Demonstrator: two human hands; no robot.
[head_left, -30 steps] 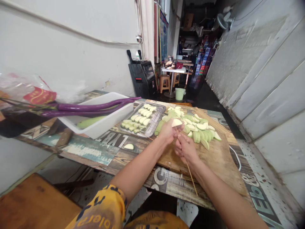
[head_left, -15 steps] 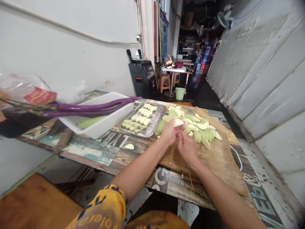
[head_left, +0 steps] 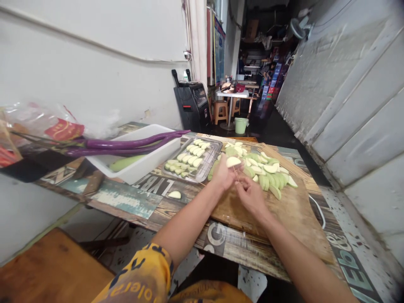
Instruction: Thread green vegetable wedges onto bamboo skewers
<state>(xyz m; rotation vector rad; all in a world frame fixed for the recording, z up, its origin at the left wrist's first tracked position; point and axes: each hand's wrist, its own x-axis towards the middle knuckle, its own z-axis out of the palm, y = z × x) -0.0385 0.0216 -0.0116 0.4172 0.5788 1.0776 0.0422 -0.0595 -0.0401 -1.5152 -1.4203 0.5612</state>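
My left hand [head_left: 223, 174] is closed on a half-moon slice of pale green vegetable [head_left: 233, 161], its white cut face towards me. Close beside it, my right hand [head_left: 251, 195] pinches a thin bamboo skewer [head_left: 236, 173] just below the slice. I cannot tell whether the skewer's tip is in the slice. Both hands are over a wooden cutting board [head_left: 284, 214], with a heap of similar slices [head_left: 268, 168] just beyond. To the left, a clear plastic tray [head_left: 203, 167] holds rows of skewered slices [head_left: 189, 159].
A white tub [head_left: 126, 174] holds a long green vegetable [head_left: 126, 162], with purple eggplants [head_left: 126, 144] across its top. One loose slice [head_left: 174, 195] lies on the table. More skewers [head_left: 284, 160] lie along the board's far right edge. A wooden stool [head_left: 53, 269] stands at lower left.
The fingers of my right hand have moved up and loosened slightly, and the skewer's long end no longer shows below the hand. My view has shifted slightly.
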